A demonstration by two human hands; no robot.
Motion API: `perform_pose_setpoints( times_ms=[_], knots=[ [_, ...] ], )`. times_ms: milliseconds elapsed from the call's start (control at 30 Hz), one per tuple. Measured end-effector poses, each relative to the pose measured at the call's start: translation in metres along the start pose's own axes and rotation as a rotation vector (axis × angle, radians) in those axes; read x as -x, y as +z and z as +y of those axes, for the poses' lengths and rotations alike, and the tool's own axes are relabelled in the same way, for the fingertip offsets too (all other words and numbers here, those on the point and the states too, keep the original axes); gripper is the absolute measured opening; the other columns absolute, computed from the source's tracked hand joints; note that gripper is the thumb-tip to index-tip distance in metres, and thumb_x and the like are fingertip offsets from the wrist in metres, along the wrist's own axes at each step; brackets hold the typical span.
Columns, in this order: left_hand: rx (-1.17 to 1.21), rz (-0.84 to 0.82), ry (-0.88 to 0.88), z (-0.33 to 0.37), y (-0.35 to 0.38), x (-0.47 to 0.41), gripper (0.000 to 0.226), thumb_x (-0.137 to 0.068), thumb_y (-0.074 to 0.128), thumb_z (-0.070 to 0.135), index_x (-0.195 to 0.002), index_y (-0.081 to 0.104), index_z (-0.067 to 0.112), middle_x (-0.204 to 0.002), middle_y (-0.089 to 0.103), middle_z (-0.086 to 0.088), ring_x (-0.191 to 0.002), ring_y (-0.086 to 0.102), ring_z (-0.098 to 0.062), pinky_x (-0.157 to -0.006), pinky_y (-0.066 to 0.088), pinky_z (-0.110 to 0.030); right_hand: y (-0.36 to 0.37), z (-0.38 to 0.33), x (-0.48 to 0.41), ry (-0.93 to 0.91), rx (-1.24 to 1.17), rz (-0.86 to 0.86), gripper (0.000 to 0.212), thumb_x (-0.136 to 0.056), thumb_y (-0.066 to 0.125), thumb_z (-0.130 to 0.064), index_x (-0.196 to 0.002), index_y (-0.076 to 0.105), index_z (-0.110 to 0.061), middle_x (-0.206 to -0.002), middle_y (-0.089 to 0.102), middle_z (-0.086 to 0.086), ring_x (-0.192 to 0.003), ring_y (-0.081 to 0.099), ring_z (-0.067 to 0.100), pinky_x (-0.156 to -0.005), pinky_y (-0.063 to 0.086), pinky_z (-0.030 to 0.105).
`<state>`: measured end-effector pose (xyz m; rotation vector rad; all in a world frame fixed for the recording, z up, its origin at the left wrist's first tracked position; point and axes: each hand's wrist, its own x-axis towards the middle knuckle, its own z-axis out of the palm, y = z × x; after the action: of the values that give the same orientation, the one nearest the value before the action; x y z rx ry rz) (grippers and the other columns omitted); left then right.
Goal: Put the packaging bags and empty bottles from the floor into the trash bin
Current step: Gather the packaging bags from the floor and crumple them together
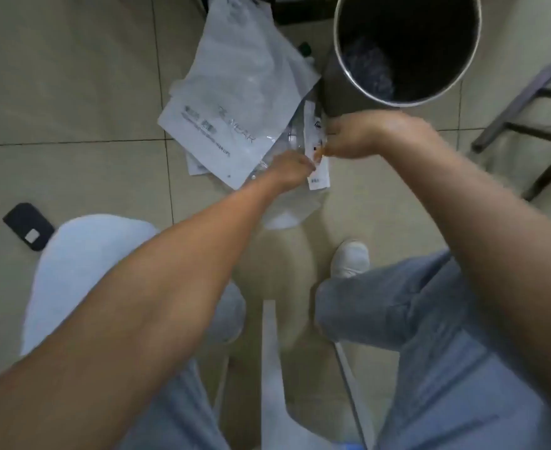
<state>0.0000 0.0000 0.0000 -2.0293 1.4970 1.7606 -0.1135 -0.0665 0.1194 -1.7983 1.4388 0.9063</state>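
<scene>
A heap of white packaging bags (235, 102) is gathered on the floor (73, 92), just left of the steel trash bin (407, 47). A narrow bag strip (316, 151) is pinched by right hand (365, 134); left hand (290, 170) is closed on the heap's edge, presumably for one lift.

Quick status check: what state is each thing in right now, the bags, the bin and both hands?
Big white bag: lying flat on the floor beside the bin.
Small white bag: pinched in both hands.
Trash bin: upright, open, something dark inside.
Left hand: grip shut on small white bag.
Right hand: grip shut on small white bag.
Dark flat thing: lying on the floor, untouched.
</scene>
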Motion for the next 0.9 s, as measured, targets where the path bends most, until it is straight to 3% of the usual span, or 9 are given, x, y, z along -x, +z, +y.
perform_pose_setpoints(
  times_ms=[100,200,367,433,500,600,667,800,900],
  knots=[
    [0.075,-0.06,-0.015,0.003,0.027,-0.016,0.051,-0.093,0.048,0.022,-0.142,0.058,0.018,-0.157,0.045,-0.01,-0.142,0.043,-0.031,-0.119,0.031,-0.038,-0.004,0.012,-0.006,0.062,0.0,-0.027,0.058,-0.095,0.052,-0.044,-0.149,0.048,-0.023,-0.151,0.049,0.009,-0.134,0.049,0.036,-0.11,0.042,0.052],
    [0.105,-0.079,-0.098,0.005,0.044,-0.01,0.056,-0.099,0.044,0.015,-0.155,0.036,0.013,-0.164,0.029,-0.013,-0.145,0.038,-0.031,-0.114,0.033,-0.028,-0.016,0.008,0.001,0.042,-0.013,0.004,0.065,-0.09,0.052,-0.052,-0.15,0.045,-0.028,-0.152,0.047,0.008,-0.136,0.048,0.037,-0.108,0.042,0.057],
    [0.143,0.001,-0.122,0.006,0.033,0.014,0.05,-0.1,0.048,0.018,-0.147,0.044,0.0,-0.153,0.045,-0.018,-0.138,0.046,-0.033,-0.104,0.039,-0.031,-0.026,0.003,0.009,0.018,-0.059,-0.038,0.062,-0.092,0.051,-0.049,-0.145,0.051,-0.017,-0.157,0.044,0.01,-0.143,0.042,0.033,-0.115,0.035,0.048],
    [0.154,0.062,-0.084,0.014,0.015,0.037,0.043,-0.1,0.049,0.024,-0.136,0.055,0.002,-0.14,0.057,-0.019,-0.128,0.054,-0.034,-0.098,0.044,-0.033,-0.032,-0.004,0.021,-0.001,-0.052,-0.042,0.069,-0.092,0.046,-0.052,-0.153,0.043,-0.019,-0.16,0.04,0.008,-0.147,0.036,0.03,-0.118,0.03,0.048],
    [0.117,0.131,-0.031,0.03,-0.01,0.065,0.025,-0.095,0.052,0.024,-0.104,0.066,0.006,-0.103,0.063,-0.017,-0.103,0.059,-0.032,-0.073,0.042,-0.031,-0.04,-0.009,0.034,0.031,-0.081,-0.039,0.067,-0.095,0.044,-0.051,-0.153,0.042,-0.019,-0.159,0.042,0.008,-0.146,0.038,0.029,-0.116,0.032,0.048],
    [0.0,0.192,0.058,0.051,-0.055,0.114,0.016,-0.088,0.055,0.019,-0.072,0.053,0.015,-0.074,0.051,-0.003,-0.079,0.05,-0.024,-0.06,0.038,-0.03,-0.045,-0.016,0.059,-0.046,-0.045,-0.047,0.052,-0.102,0.044,-0.043,-0.147,0.05,-0.017,-0.153,0.05,0.009,-0.139,0.047,0.028,-0.11,0.037,0.044],
    [-0.029,0.242,0.113,0.055,-0.082,0.147,0.001,-0.084,0.053,0.022,-0.084,0.053,0.021,-0.085,0.052,-0.001,-0.083,0.05,-0.018,-0.073,0.042,-0.032,-0.05,-0.025,0.078,-0.157,-0.042,0.039,0.051,-0.106,0.042,-0.041,-0.155,0.04,-0.026,-0.161,0.04,0.006,-0.145,0.04,0.028,-0.114,0.033,0.045],
    [-0.005,0.336,0.147,0.048,-0.1,0.193,0.027,-0.082,0.054,0.021,-0.102,0.072,0.02,-0.09,0.067,-0.001,-0.081,0.062,-0.02,-0.074,0.044,-0.03,-0.051,-0.045,0.099,-0.295,-0.228,0.077,0.051,-0.109,0.035,-0.042,-0.159,0.026,-0.04,-0.161,0.039,0.007,-0.133,0.052,0.031,-0.093,0.046,0.038],
    [-0.061,0.419,0.286,0.055,-0.1,0.213,0.046,-0.088,0.058,0.023,-0.133,0.066,0.02,-0.115,0.069,0.007,-0.108,0.063,-0.012,-0.089,0.048,-0.03,-0.048,-0.05,0.101,-0.301,-0.36,0.118,0.046,-0.11,0.034,-0.038,-0.155,0.038,-0.029,-0.146,0.057,0.007,-0.123,0.059,0.028,-0.09,0.051,0.038]
  ],
)
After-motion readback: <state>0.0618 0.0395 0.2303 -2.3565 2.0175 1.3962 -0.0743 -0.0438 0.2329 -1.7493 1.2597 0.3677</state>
